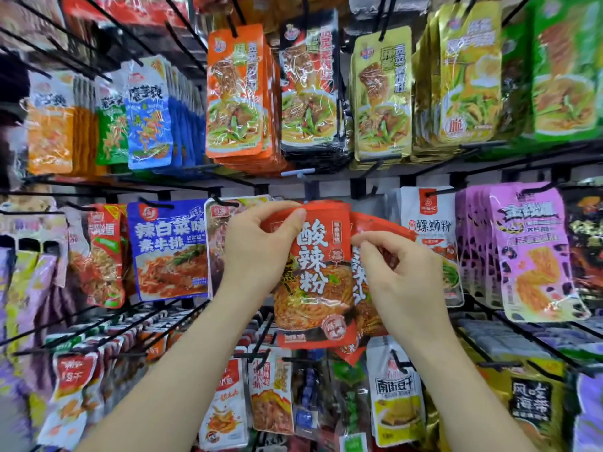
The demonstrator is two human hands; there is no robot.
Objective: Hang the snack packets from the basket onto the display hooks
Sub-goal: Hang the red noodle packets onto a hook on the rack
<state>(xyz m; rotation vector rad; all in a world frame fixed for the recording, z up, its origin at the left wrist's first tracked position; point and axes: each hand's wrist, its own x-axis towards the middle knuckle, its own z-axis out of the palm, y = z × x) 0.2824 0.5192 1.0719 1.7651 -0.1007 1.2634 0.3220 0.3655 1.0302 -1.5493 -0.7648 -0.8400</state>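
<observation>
Both hands hold red snack packets (315,275) with white characters in front of the middle row of the display. My left hand (257,246) pinches the top left corner of the front packet between thumb and fingers. My right hand (396,272) pinches the top edge of a second red packet (380,225) fanned out behind the first. Just above the packets, a short pale hook (297,173) sticks out from the black rail with nothing on it. The basket is out of view.
Black wire hooks (182,24) full of hanging packets surround my hands: a blue packet (168,249) and a white one (215,230) to the left, a white packet (427,230) and purple packets (528,252) to the right, orange, black and yellow ones above, smaller packets below.
</observation>
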